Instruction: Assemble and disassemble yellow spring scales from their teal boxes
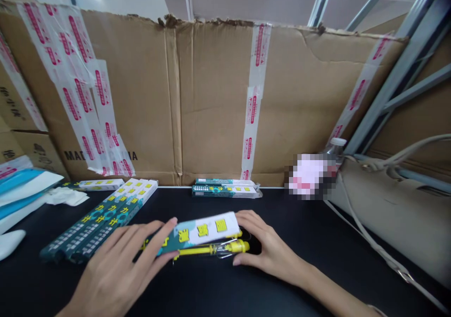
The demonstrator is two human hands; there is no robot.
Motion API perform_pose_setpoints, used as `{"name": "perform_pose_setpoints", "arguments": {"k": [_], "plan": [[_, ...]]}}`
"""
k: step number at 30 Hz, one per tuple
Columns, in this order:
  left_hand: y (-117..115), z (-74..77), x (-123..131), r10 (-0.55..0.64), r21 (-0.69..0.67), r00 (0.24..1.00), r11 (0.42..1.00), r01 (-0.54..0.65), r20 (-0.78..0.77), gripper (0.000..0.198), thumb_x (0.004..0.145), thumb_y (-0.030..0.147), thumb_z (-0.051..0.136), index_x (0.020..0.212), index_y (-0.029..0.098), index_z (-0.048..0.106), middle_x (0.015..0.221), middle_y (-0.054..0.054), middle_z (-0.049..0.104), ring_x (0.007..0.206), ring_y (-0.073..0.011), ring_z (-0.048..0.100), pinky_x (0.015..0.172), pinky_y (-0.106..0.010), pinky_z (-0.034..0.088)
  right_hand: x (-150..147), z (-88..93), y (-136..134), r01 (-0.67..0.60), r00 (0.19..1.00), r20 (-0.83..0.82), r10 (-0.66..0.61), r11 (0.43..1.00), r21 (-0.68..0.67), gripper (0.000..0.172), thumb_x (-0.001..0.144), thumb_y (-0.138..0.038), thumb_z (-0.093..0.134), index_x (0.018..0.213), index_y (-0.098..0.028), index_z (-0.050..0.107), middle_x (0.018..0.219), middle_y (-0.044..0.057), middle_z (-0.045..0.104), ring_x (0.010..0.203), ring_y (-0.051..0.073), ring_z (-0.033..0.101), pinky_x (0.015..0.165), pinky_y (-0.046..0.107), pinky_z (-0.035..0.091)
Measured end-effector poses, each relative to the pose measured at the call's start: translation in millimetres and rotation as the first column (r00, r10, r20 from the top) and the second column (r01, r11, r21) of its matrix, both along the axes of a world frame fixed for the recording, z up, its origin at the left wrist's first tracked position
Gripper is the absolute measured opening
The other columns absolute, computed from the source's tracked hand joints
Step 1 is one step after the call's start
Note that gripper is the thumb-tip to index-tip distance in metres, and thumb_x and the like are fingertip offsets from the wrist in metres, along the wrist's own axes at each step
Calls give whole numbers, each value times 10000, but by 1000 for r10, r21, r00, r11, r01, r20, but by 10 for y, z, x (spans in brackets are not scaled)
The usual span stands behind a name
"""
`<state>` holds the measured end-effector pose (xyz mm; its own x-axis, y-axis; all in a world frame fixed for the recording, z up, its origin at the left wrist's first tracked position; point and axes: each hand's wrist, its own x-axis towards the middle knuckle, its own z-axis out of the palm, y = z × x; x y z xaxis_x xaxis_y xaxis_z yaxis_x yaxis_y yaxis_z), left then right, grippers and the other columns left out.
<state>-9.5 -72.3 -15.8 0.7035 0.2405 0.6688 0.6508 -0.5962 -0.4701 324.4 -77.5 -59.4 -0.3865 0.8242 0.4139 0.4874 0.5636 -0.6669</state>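
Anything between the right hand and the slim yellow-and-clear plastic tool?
On the thumb side of the right hand, nothing visible. Toward its upper fingers, the end of the long white-and-teal printed box sits just above the tool.

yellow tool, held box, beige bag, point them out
Yellow tool (201, 250), head view, on its rod
Held box (199, 230), head view, on its printed face
Beige bag (398, 209), head view, on its side

Your left hand (112, 260): 7 o'clock, gripping, fingers (157, 247) toward 2. Your right hand (264, 242): 5 o'clock, cupped, forearm (329, 285) toward 4.
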Motion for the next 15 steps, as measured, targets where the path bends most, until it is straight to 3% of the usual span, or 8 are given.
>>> {"name": "perform_pose_setpoints", "arguments": {"k": [3,7,11,15], "plan": [[-76,-29,53,-95,-42,995,995,94,-4,277,1096,206,461,1279,89,633,1031,-107,773,847,-218,716,840,-392,439,-83,41,-121,41,989,-140,-45,999,-29,596,868,-587,734,1365,-280,612,1268,107,681,1169,304,621,1018,464,493],[-92,-54,90,-127,-46,992,991,128,18,261,1095,180,452,1237,92,652,1008,-97,780,833,-208,722,817,-378,446,-272,130,-313,27,952,-299,-63,992,-122,568,900,-689,619,1291,-278,660,1143,85,746,1009,276,691,872,391,551],[-72,-80,98,-121,-33,992,992,123,44,268,1095,181,433,1228,139,662,987,-66,783,804,-198,729,795,-369,462,-432,199,-385,-64,792,-577,-199,913,-403,448,888,-569,725,1166,-218,725,877,42,758,734,184,687,706,309,570],[-1,-125,36,-96,-11,994,995,96,48,272,1088,280,483,1234,146,669,976,-61,789,779,-208,741,799,-383,468,-446,239,-373,-114,730,-637,-249,874,-472,449,865,-521,777,1150,-175,743,915,70,771,727,172,696,727,312,581]]}}
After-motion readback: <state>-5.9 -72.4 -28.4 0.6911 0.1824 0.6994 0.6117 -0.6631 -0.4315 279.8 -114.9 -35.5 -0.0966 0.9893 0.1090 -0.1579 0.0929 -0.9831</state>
